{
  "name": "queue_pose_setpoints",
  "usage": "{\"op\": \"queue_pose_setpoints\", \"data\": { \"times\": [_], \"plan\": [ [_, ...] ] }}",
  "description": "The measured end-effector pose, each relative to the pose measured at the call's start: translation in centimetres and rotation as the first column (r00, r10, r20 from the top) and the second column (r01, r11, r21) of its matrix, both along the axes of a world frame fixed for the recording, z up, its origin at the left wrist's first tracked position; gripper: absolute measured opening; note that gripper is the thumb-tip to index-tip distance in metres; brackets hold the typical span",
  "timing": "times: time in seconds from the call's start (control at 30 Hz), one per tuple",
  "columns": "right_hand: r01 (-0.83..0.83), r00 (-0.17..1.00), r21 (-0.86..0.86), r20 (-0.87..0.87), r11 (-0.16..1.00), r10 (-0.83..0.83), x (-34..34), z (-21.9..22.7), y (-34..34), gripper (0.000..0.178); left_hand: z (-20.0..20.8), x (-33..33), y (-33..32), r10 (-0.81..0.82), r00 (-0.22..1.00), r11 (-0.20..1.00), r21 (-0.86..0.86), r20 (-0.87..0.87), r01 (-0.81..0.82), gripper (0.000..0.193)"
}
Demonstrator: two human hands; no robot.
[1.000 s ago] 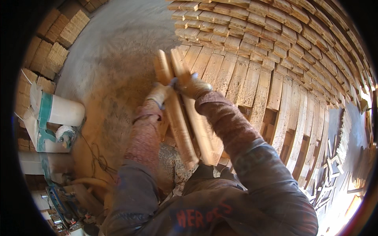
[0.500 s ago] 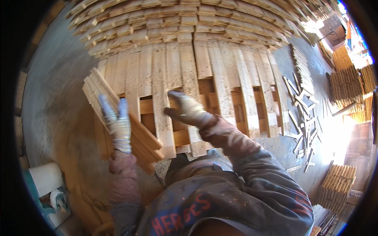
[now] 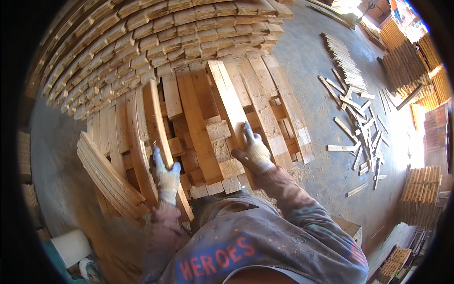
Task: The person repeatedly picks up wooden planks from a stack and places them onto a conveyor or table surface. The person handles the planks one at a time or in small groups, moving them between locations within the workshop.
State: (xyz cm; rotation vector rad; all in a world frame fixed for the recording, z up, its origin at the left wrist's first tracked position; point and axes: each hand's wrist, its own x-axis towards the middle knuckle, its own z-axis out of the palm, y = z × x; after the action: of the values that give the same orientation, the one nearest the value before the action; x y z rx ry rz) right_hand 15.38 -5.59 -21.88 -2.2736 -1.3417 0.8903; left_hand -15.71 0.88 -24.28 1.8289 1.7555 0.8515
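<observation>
Both my hands wear pale knitted gloves with bluish-grey fingertips. My left hand (image 3: pixel 167 182) grips a narrow wooden plank (image 3: pixel 160 118) near its lower part; the plank stands tilted on its edge. My right hand (image 3: pixel 256 152) has its thumb and fingers around the near end of another plank (image 3: pixel 227 90), which slants away from me. Under both lies a layer of boards laid side by side (image 3: pixel 198 128), with gaps showing crosswise wood below. To the left of my left hand, a small bundle of planks (image 3: pixel 111 173) rests at an angle on that layer.
A tall stack of layered boards (image 3: pixel 165 33) rises at the far side. Loose wood strips (image 3: pixel 364 132) lie scattered on the grey floor (image 3: pixel 307 61) at right, near a row of slats (image 3: pixel 343 61). More stacked wood (image 3: pixel 418 189) stands farther right. A white and teal object (image 3: pixel 71 248) sits lower left.
The view has swung, so the tall stack now lies farther left. My left hand has gone from the plank bundle to a single tilted plank. My right hand now holds another plank's end.
</observation>
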Motion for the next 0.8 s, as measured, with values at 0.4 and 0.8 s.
{"op": "queue_pose_setpoints", "data": {
  "times": [0.4,0.8],
  "plan": [
    [0.214,0.975,0.052,-0.072,0.976,-0.21,13.8,-6.7,0.8,0.11,-8.8,10.8,5.7,0.041,0.942,0.998,-0.056,0.333,-0.023,0.088],
    [0.396,0.568,0.077,-0.803,0.915,-0.179,21.5,4.0,-3.5,0.063,-3.4,6.2,0.6,0.216,0.741,0.701,-0.629,0.636,0.336,0.043]
  ]
}}
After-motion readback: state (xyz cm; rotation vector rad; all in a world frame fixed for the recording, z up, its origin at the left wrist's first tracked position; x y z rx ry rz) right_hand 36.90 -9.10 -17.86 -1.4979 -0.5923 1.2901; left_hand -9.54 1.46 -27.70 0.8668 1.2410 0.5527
